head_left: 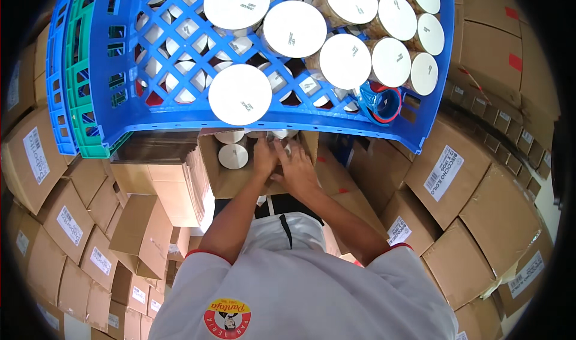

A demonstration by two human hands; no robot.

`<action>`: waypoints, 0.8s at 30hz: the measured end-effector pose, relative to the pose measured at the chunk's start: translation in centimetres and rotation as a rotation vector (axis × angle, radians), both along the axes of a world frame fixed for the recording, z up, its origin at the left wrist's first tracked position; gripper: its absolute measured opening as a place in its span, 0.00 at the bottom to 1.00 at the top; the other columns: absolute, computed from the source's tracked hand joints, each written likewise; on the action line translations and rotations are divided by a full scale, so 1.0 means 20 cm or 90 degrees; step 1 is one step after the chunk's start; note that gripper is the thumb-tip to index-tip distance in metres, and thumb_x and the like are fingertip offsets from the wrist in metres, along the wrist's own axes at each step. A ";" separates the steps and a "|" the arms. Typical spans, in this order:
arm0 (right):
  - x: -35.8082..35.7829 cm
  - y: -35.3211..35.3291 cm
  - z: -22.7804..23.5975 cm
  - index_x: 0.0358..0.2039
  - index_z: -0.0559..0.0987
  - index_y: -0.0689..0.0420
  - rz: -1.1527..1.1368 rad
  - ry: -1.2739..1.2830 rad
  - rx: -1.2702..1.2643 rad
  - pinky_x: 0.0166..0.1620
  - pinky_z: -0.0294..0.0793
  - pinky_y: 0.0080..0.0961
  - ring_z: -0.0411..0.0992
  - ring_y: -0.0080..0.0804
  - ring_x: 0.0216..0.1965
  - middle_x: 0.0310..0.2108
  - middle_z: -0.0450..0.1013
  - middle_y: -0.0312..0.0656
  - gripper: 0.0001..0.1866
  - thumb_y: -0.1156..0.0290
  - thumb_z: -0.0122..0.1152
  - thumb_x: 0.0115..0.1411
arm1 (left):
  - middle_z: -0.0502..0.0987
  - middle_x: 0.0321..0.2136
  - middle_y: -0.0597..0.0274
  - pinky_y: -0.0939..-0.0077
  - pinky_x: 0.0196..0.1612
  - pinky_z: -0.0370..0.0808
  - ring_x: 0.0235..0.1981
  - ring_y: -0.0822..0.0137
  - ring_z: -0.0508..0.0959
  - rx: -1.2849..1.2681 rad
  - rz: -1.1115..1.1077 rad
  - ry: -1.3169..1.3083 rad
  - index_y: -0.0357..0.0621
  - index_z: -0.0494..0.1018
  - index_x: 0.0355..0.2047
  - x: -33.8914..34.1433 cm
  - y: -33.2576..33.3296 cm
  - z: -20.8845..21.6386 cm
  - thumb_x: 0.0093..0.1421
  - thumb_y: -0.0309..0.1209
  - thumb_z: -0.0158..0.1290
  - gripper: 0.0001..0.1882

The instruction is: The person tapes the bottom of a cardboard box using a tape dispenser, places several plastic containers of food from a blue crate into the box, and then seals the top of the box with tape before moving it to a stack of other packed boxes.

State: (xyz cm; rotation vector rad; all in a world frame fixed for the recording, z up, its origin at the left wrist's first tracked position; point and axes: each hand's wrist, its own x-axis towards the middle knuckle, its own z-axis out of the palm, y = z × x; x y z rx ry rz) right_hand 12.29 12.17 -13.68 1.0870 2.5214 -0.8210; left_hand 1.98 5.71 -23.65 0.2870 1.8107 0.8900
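A box point(207, 161) part-filled with tubs point(233, 156)
Left hand point(264, 159) and right hand point(296, 167) meet at 2 o'clock inside it, among white-lidded tubs; whether the bent fingers grasp one, I cannot tell; two tubs show near 10 o'clock, bare cardboard at 7; the box looks only partly full, with many tubs left in the crate point(330, 123) at 12 o'clock.

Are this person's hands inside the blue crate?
No, the left hand and right hand both reach into the open cardboard box, just below the blue crate in the picture.
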 end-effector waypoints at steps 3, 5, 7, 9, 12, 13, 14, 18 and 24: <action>-0.06 0.18 0.32 0.66 0.68 0.55 -0.017 0.079 -0.114 0.59 0.73 0.44 0.69 0.53 0.59 0.63 0.66 0.50 0.41 0.63 0.75 0.54 | 0.80 0.46 0.31 0.53 0.50 0.76 0.47 0.34 0.80 0.045 -0.098 0.028 0.32 0.64 0.61 -0.02 -0.02 -0.07 0.59 0.35 0.64 0.34; -0.09 0.29 0.46 0.61 0.74 0.56 -0.033 0.244 -0.079 0.58 0.72 0.44 0.70 0.50 0.57 0.60 0.68 0.50 0.35 0.64 0.77 0.53 | 0.77 0.53 0.32 0.54 0.55 0.75 0.54 0.40 0.78 -0.082 -0.089 -0.058 0.34 0.63 0.64 0.00 -0.01 -0.04 0.58 0.36 0.65 0.37; -0.28 0.42 0.60 0.59 0.77 0.55 -0.030 0.323 -0.069 0.55 0.73 0.46 0.70 0.52 0.55 0.57 0.69 0.53 0.34 0.63 0.77 0.51 | 0.71 0.60 0.35 0.56 0.61 0.71 0.61 0.42 0.72 0.161 -0.105 0.050 0.35 0.62 0.65 0.09 -0.16 -0.19 0.58 0.36 0.65 0.39; -0.47 0.53 0.66 0.65 0.72 0.53 0.023 0.373 0.084 0.53 0.75 0.48 0.69 0.58 0.54 0.59 0.66 0.58 0.41 0.63 0.78 0.50 | 0.65 0.67 0.40 0.57 0.68 0.66 0.68 0.44 0.65 0.300 -0.072 -0.057 0.36 0.61 0.67 0.10 -0.13 -0.06 0.59 0.36 0.64 0.39; -0.74 0.59 0.62 0.69 0.68 0.49 0.093 0.270 0.143 0.53 0.75 0.50 0.66 0.64 0.55 0.61 0.62 0.60 0.48 0.62 0.79 0.48 | 0.66 0.66 0.40 0.56 0.69 0.64 0.68 0.40 0.64 0.189 -0.070 0.024 0.35 0.62 0.66 0.08 -0.16 0.01 0.60 0.35 0.63 0.38; -0.79 0.60 0.58 0.69 0.68 0.49 0.090 0.269 0.144 0.53 0.75 0.50 0.66 0.64 0.55 0.61 0.62 0.60 0.48 0.62 0.79 0.48 | 0.66 0.66 0.40 0.56 0.69 0.63 0.68 0.40 0.64 0.169 -0.076 0.034 0.35 0.62 0.66 0.08 -0.14 0.03 0.60 0.35 0.63 0.37; -0.82 0.59 0.53 0.70 0.66 0.47 0.080 0.240 0.112 0.54 0.74 0.51 0.65 0.65 0.56 0.61 0.61 0.59 0.49 0.62 0.79 0.47 | 0.67 0.64 0.40 0.55 0.70 0.62 0.68 0.40 0.64 0.096 -0.050 0.078 0.35 0.62 0.66 0.06 -0.12 0.08 0.61 0.34 0.63 0.36; -0.78 0.57 0.57 0.69 0.67 0.46 0.042 0.266 0.055 0.55 0.73 0.53 0.64 0.65 0.57 0.59 0.61 0.60 0.50 0.64 0.79 0.44 | 0.69 0.57 0.40 0.52 0.64 0.64 0.61 0.42 0.68 0.140 0.027 0.318 0.33 0.67 0.56 -0.21 -0.10 0.60 0.59 0.29 0.62 0.27; -0.32 0.29 0.85 0.63 0.74 0.49 0.090 0.490 -0.001 0.54 0.71 0.54 0.68 0.61 0.54 0.55 0.65 0.57 0.49 0.63 0.83 0.35 | 0.70 0.58 0.38 0.51 0.64 0.65 0.60 0.40 0.69 -0.002 0.054 0.432 0.31 0.63 0.64 -0.49 -0.43 0.53 0.64 0.29 0.58 0.30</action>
